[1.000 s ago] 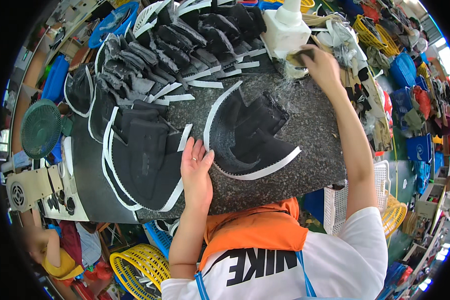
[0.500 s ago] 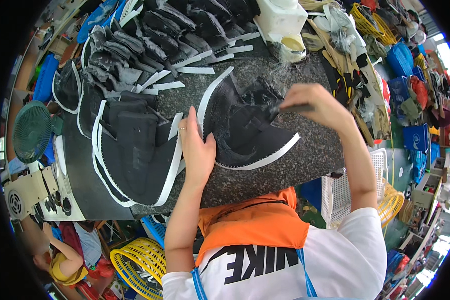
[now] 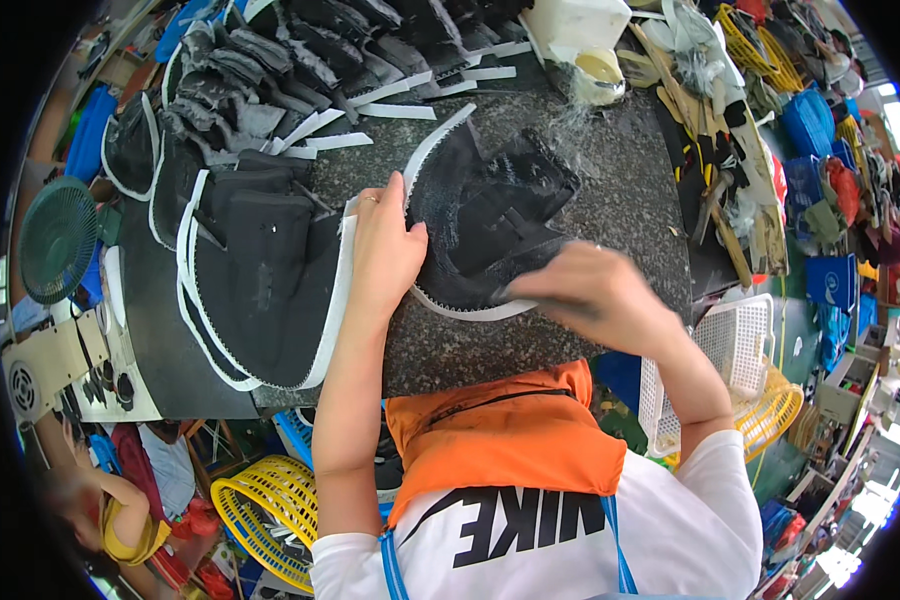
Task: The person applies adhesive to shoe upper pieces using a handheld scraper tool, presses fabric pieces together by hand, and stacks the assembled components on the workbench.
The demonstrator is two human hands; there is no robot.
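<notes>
At far left stands a round green fan (image 3: 58, 240). Next, overlapping black fabric pieces with white edging (image 3: 265, 240) lie flat. The left hand (image 3: 380, 250) comes up from below, fingers pointing away and loosely extended, thumb angled right, pressing at the left edge of a curved black fabric piece with a white rim (image 3: 490, 190) on the speckled dark stone tabletop (image 3: 440, 365). The right hand (image 3: 600, 285), motion-blurred, reaches leftward, fingers curled around a dark slim tool (image 3: 572, 307) over the piece's lower right edge.
</notes>
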